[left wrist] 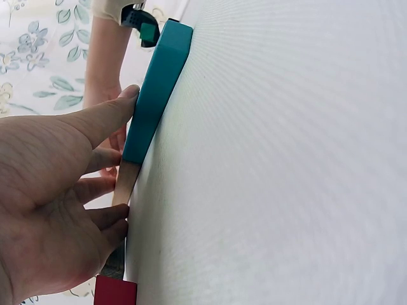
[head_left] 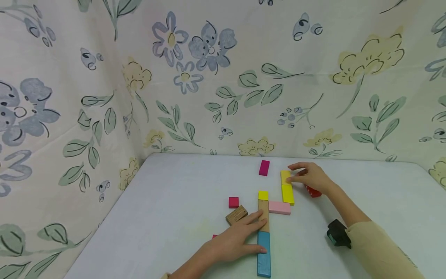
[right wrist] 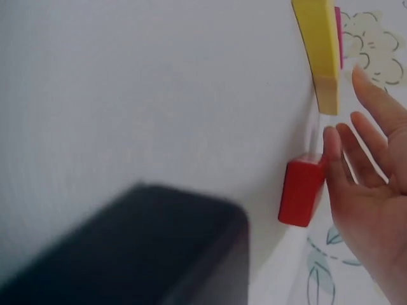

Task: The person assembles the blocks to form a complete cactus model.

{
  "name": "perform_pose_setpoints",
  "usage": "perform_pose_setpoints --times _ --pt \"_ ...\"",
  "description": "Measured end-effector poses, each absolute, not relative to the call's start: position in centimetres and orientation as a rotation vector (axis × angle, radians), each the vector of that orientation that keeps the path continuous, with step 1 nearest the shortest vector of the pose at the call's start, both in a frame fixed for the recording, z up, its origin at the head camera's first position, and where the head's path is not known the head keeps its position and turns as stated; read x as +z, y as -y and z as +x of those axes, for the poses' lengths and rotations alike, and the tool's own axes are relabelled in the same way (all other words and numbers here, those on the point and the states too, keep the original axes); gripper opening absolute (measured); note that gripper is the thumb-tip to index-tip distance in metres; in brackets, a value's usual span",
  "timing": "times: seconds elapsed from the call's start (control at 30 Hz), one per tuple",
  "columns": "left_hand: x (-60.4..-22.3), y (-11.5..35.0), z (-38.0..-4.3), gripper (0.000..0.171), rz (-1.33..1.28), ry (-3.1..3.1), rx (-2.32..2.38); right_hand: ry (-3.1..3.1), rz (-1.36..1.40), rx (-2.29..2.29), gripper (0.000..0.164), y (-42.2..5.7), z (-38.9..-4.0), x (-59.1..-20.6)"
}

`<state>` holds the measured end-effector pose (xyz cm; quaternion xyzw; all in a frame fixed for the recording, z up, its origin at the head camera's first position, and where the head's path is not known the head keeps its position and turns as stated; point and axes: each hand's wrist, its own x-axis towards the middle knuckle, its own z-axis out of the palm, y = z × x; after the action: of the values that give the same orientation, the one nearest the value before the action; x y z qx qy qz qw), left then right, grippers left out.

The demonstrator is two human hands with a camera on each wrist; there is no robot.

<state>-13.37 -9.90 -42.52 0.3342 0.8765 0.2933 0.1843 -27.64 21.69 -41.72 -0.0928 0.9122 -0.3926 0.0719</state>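
In the head view, my left hand point(head_left: 231, 242) lies with fingers extended over a column of blocks. Its fingertips rest on the natural wood block point(head_left: 263, 209), its thumb on the long blue block point(head_left: 264, 263). A small yellow block point(head_left: 263, 195) tops that column, and a pink block point(head_left: 280, 207) joins its right side. Farther right, two yellow blocks point(head_left: 287, 195) stand end to end. My right hand point(head_left: 311, 176) hovers by the upper one, fingers loosely spread, gripping nothing. Partly under that hand is a red block point(right wrist: 300, 192) with white spots.
Left of the column lie a brown wood block point(head_left: 237, 215) and a small red block point(head_left: 234, 202). A magenta block point(head_left: 264, 167) lies near the back edge. A black device point(head_left: 338, 233) sits at my right wrist. Flowered cloth point(head_left: 244, 116) hangs behind the white table point(head_left: 167, 217).
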Motion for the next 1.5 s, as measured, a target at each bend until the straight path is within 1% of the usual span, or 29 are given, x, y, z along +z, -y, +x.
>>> perform_pose_setpoints --times 0.27,0.5,0.67,1.13,1.33,1.5 --pt "-42.5 10.0 -13.3 0.072 0.949 -2.476 0.826 -2.835 -0.33 -1.19 0.053 -23.3 -26.2 -40.3" --pt "-42.5 10.0 -13.3 0.072 0.947 -2.474 0.818 -2.897 -0.396 -1.198 0.048 -24.6 -23.4 -38.5" --pt "-42.4 9.9 -13.4 0.073 0.936 -2.471 0.82 -2.906 -0.45 -1.212 0.044 -25.4 -21.5 -38.1" --pt "-42.0 9.8 -13.1 0.074 0.919 -2.484 0.8 -2.872 -0.393 -1.073 0.054 -28.5 -16.6 -39.3" --pt "-42.0 9.8 -13.1 0.074 0.915 -2.487 0.796 -2.757 -0.419 -1.074 0.057 -30.2 -15.5 -40.7" --pt "-42.1 9.8 -13.1 0.074 0.928 -2.492 0.796 -2.627 -0.401 -1.073 0.061 -31.6 -15.1 -41.5"
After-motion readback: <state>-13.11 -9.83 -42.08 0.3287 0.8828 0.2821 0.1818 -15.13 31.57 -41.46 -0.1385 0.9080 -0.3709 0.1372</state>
